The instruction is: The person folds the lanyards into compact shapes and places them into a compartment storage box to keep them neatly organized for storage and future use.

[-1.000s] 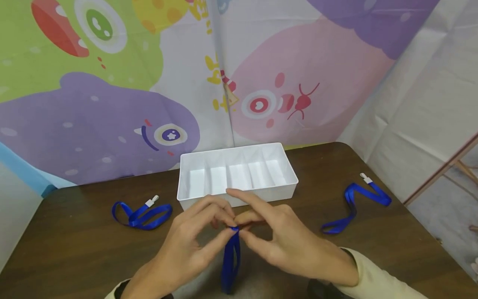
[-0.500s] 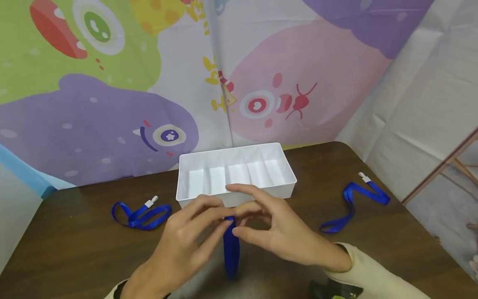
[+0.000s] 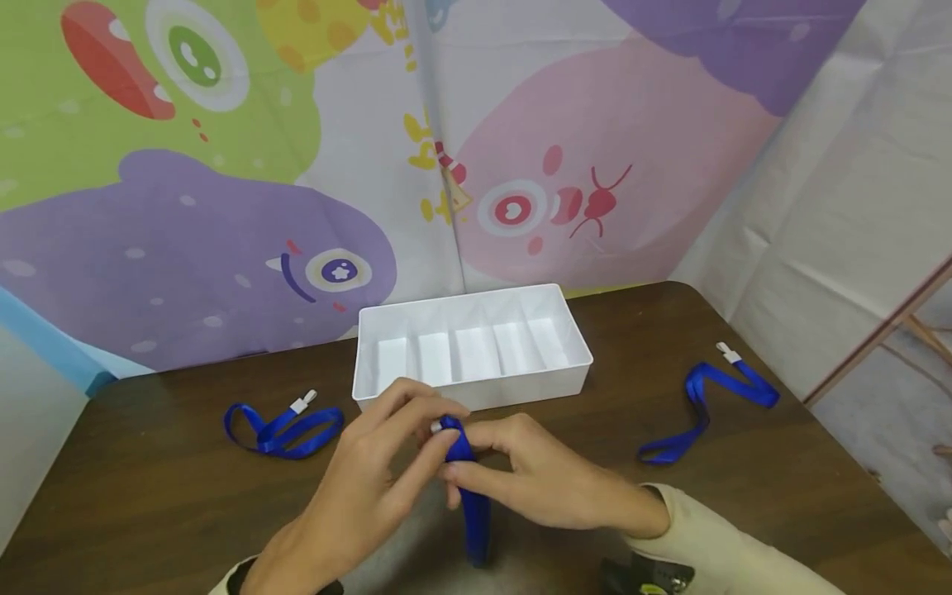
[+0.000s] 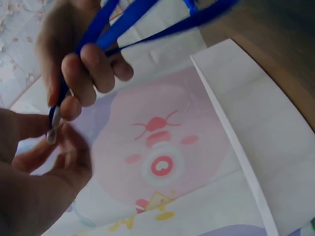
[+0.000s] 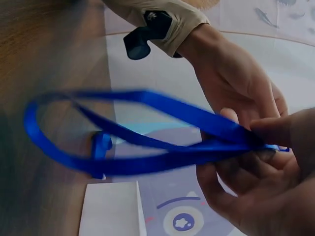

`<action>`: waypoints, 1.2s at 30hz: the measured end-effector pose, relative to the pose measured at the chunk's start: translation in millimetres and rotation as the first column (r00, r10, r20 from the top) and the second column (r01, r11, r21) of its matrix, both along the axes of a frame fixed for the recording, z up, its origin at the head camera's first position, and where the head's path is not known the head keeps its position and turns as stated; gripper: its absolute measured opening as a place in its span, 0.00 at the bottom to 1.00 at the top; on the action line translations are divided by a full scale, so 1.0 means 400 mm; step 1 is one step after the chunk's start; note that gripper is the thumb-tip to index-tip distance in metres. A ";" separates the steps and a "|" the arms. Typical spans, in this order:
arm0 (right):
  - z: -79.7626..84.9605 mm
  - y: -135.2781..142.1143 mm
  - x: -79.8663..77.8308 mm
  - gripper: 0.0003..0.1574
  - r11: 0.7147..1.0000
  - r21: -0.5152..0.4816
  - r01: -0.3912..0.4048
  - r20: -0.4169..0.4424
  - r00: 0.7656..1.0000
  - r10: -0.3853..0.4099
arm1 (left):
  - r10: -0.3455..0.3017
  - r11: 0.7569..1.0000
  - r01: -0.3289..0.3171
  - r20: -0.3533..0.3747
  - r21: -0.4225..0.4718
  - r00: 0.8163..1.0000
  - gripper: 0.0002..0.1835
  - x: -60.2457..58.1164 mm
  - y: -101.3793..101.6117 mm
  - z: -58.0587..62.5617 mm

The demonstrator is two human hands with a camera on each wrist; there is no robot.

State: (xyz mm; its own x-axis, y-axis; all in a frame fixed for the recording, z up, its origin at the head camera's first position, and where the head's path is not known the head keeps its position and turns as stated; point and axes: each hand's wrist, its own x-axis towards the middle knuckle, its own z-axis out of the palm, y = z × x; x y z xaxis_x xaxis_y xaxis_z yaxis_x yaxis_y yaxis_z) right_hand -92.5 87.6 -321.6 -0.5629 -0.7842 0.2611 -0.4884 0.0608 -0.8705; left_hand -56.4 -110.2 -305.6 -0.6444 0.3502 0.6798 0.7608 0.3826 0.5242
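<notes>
A blue lanyard (image 3: 477,525) is held between both hands in front of the white box, its looped strap hanging toward the table. My left hand (image 3: 364,475) pinches the clip end from the left; a bit of the white clip (image 4: 51,133) shows at its fingertips in the left wrist view. Just beside it, my right hand (image 3: 546,479) grips the strap between thumb and fingers. In the right wrist view the doubled strap (image 5: 133,165) stretches away from the right hand (image 5: 266,184) as a wide loop.
The white box (image 3: 513,384) with several compartments stands at the table's back, before a cartoon-print cloth (image 3: 357,165). One blue lanyard with a white clip (image 3: 286,434) lies on the left of the brown table (image 3: 149,496); another such lanyard (image 3: 699,405) lies on the right.
The right hand has shifted slightly down and left, its raised index finger now lowered to the strap. The white clip now peeks out at the left fingertips. The hanging loop swung slightly right.
</notes>
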 end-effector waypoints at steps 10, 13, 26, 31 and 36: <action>-0.009 0.016 -0.011 0.10 0.979 -0.038 -0.198 0.179 0.963 0.202 | -0.103 0.989 0.121 0.201 -0.079 0.974 0.08 0.001 -0.028 0.001; -0.011 0.021 -0.015 0.09 0.978 -0.052 -0.202 0.239 0.948 0.208 | -0.102 0.990 0.119 0.213 -0.070 0.972 0.07 0.003 -0.033 0.005; -0.026 0.062 -0.036 0.10 0.996 -0.041 -0.082 0.254 0.963 0.090 | -0.182 0.982 0.142 0.441 0.122 0.879 0.06 0.006 -0.104 0.011; -0.025 0.071 -0.040 0.11 0.999 -0.023 -0.049 0.222 0.974 0.053 | -0.282 0.959 0.218 0.532 0.181 0.798 0.04 0.002 -0.124 0.002; -0.030 0.073 -0.044 0.11 0.999 0.041 0.004 0.100 0.995 -0.008 | -0.322 0.947 0.248 0.614 0.205 0.721 0.02 -0.001 -0.140 -0.013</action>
